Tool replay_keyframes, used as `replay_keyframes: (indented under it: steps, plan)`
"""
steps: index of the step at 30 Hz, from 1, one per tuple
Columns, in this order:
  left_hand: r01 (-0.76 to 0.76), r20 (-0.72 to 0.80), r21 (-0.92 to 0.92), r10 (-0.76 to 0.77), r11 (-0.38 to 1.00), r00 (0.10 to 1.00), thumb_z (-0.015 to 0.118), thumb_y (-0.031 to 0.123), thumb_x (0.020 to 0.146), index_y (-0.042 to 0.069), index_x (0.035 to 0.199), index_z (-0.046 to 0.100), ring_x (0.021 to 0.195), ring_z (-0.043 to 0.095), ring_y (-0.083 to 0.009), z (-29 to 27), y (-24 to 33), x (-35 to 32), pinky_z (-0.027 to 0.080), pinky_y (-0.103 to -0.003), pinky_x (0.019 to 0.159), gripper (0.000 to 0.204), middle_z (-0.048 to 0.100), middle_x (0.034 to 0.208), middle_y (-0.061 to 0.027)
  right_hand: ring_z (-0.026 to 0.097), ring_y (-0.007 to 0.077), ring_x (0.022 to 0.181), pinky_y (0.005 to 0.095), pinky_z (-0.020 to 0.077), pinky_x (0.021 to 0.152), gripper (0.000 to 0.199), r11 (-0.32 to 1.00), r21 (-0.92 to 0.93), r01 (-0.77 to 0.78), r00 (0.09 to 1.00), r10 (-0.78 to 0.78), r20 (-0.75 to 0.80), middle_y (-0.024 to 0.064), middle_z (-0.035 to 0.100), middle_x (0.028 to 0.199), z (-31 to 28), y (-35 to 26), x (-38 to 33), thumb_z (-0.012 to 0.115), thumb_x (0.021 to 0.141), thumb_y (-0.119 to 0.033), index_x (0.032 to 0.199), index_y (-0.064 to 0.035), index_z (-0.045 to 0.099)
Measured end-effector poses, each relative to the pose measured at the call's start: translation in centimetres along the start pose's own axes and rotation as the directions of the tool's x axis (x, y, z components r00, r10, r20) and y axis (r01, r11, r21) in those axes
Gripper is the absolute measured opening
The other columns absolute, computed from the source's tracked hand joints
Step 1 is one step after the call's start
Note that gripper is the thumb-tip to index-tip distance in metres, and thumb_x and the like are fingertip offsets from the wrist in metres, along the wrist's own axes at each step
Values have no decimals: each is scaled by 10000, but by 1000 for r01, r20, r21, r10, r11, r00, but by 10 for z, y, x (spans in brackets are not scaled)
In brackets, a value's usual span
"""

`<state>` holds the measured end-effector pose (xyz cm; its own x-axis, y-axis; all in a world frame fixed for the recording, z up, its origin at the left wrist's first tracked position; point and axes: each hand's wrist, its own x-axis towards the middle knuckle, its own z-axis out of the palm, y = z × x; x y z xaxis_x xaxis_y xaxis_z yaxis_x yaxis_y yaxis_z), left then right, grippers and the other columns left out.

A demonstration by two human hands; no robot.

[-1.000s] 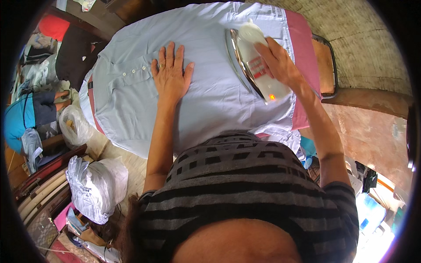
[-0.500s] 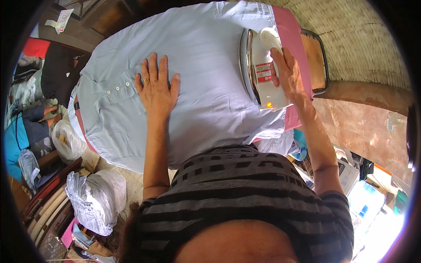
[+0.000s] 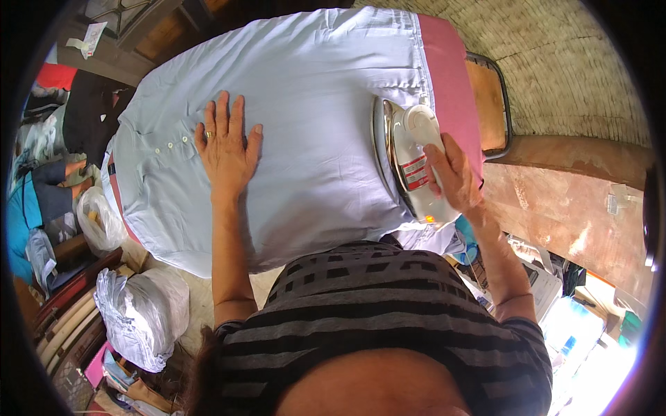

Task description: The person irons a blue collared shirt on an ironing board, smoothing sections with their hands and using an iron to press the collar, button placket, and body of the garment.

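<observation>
A light blue polo shirt (image 3: 305, 132) lies spread over an ironing board (image 3: 454, 90) with a dark pink cover, its buttoned neck placket toward the left. My left hand (image 3: 227, 149) rests flat on the cloth beside the buttons, fingers spread, a ring on one finger. In my right hand (image 3: 454, 173) is the handle of a white clothes iron (image 3: 409, 149) with a shiny metal rim and a lit orange light. The iron stands on the shirt near its right hem, close to the near edge of the board. Its soleplate is mostly hidden.
A metal-framed rest (image 3: 489, 104) juts from the board's right end, near a woven wall (image 3: 576, 83). Plastic-wrapped bundles (image 3: 142, 315) lie on the lower left. Clothes and bags crowd the left side. A bright, cluttered area (image 3: 576, 326) is at lower right.
My right hand has drawn the iron toward me along the shirt's right part. My left hand stays flat on the cloth; the whole view has shifted slightly.
</observation>
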<state>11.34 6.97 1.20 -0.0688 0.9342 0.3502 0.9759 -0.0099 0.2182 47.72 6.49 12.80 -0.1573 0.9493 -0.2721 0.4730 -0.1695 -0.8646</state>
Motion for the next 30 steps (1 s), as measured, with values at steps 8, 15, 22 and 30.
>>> replay_keyframes:
  steps: [8,15,22,30]
  plan:
    - [5,-73,-169,-18,986,997,520,505,946,122,1437,482,1454,287,-346,14,46,15,164,-579,1152,624,361,1564,-109,436,89,469,282,341,440,243,835,-311,453,890,-406,207,6,475,577,-70,-23,59,538,998,-260,917,-34,577]
    - [100,-101,18,-98,995,990,465,581,963,155,1469,434,1452,270,-365,52,85,17,166,-596,1145,663,339,1571,-113,546,232,522,371,467,532,296,615,-563,552,814,-545,202,97,553,651,-82,18,127,534,999,-289,1134,-35,600]
    - [106,-60,50,-103,993,993,468,571,961,199,1475,437,1466,264,-327,47,79,16,179,-574,1154,635,343,1575,-87,623,256,708,392,502,683,355,665,-578,473,877,-419,235,181,650,839,-67,-14,170,516,1008,-328,1158,-21,614]
    - [87,-135,47,-80,995,988,466,527,965,177,1453,470,1446,307,-344,46,83,12,185,-578,1152,601,398,1543,-99,670,246,813,361,517,731,374,629,-432,646,750,-420,511,158,682,917,-107,3,152,625,974,-312,1247,-59,582]
